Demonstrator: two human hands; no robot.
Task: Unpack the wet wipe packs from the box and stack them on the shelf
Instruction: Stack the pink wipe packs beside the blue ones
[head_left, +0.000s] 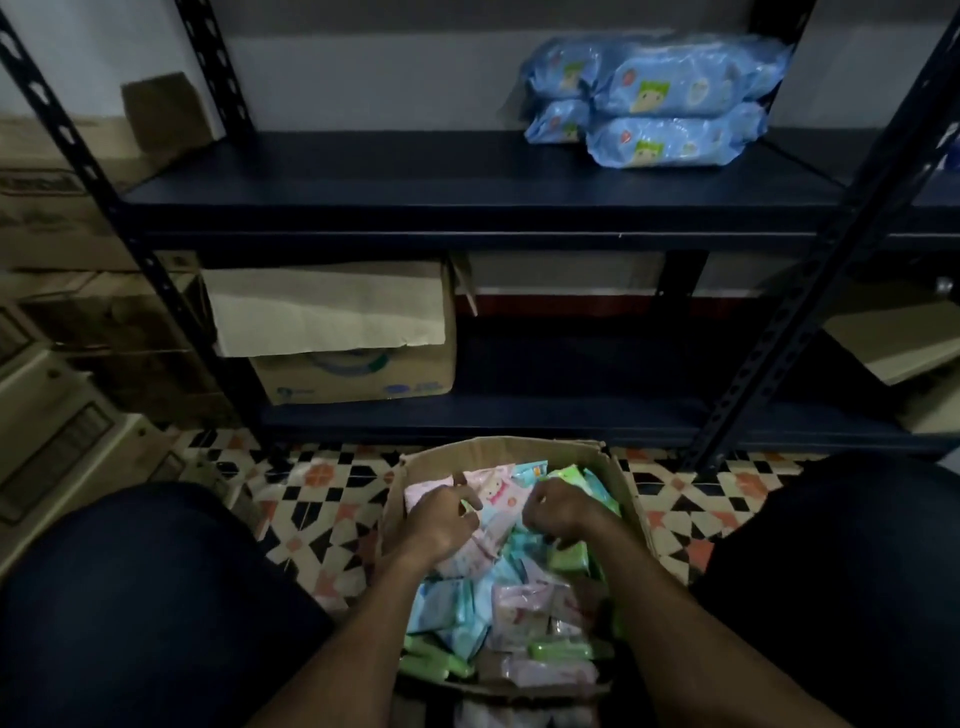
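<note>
Both hands are working inside the open brown cardboard box (621, 480) on the patterned tiled floor (322, 488). The left hand (441, 519) is clenching its grip on a soft pink wet wipe pack (493, 493), and the right hand (561, 512) is curling among pastel packs (467, 613), its hold impossible to tell. A few blue plastic packs (660, 104) are lying stacked on the dark metal shelf (363, 176), and far more are waiting in the box, its depth hidden in the gloom.

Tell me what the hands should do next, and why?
Probably lift the pink pack out: the left hand and right hand are down in the box right by it, and the shelf has room beside the blue packs.
</note>
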